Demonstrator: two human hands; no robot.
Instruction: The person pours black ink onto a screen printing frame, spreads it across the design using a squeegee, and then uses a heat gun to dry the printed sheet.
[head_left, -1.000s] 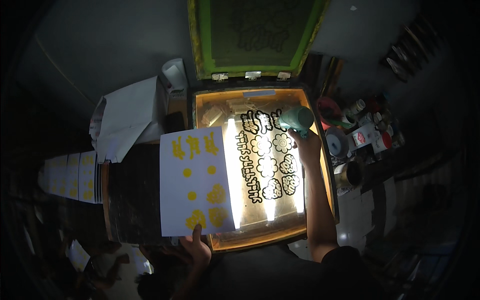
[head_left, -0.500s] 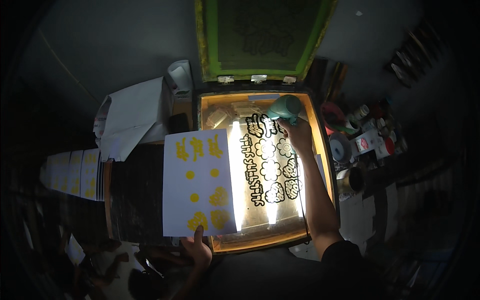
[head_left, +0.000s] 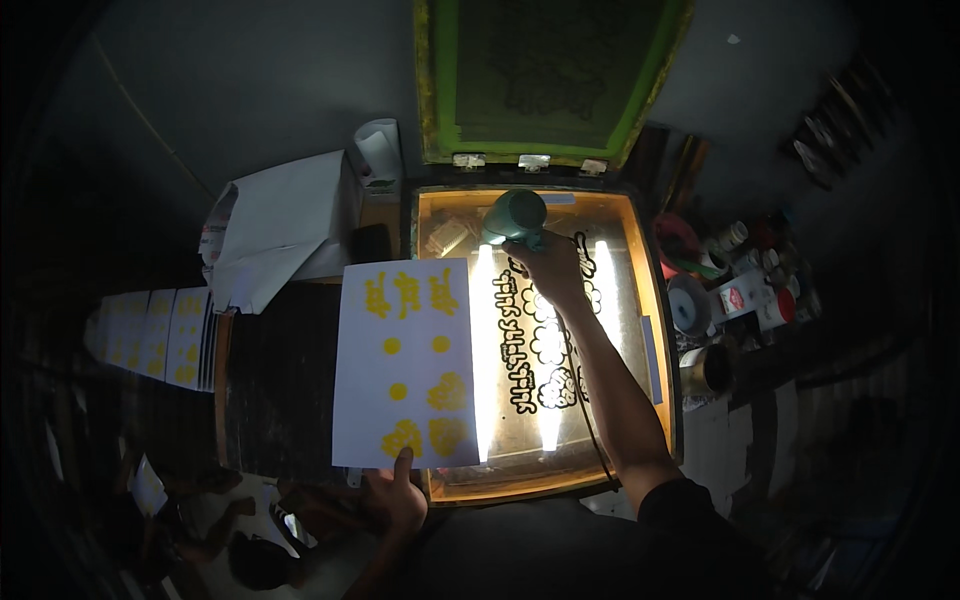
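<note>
My right hand grips a teal hair dryer by its handle, above the far part of a lit light table. A dark cord runs down beside my forearm. Black outlined lettering and flowers show on the glass, partly covered by my arm. In my left hand, thumb on top, is the near edge of a white sheet with yellow printed shapes. That sheet overlaps the table's left side. A green printing screen stands raised on hinges at the back.
Printed sheets lie in overlapping rows at far left, past a dark board. Behind it sit a large white wrapping and a paper roll. Jars and tubs crowd the right. Another person is at lower left.
My right hand has carried the hair dryer leftward over the light table. The white sheet stays in my left hand with little movement. The whole view has shifted slightly.
</note>
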